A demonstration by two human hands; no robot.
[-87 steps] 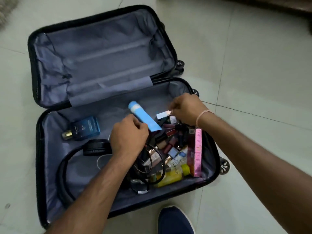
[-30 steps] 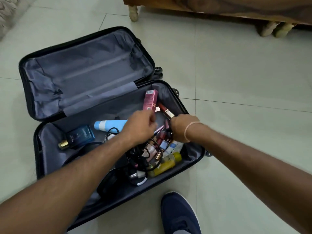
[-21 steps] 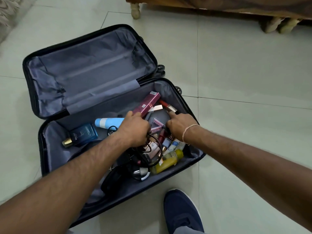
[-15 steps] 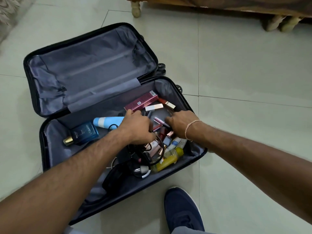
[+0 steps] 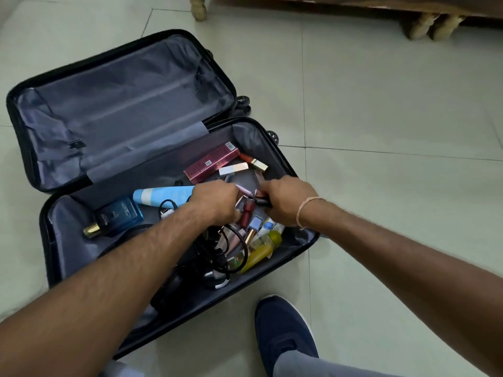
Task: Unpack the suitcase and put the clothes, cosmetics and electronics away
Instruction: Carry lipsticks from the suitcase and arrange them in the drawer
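The suitcase (image 5: 32, 148) is lying open on the tiled floor (image 5: 394, 104), its far half bare, its near half holding the clutter. A blue tube (image 5: 163, 195) and a perfume bottle (image 5: 117, 217) are lying left of the left hand (image 5: 215, 204); a maroon box (image 5: 212, 165) is lying just beyond it. Both hands are meeting over the cosmetics pile. The left is curling into the lipsticks (image 5: 246, 214); what it is gripping I cannot tell. The right hand (image 5: 288, 204) is pinching a small dark tube (image 5: 262, 201).
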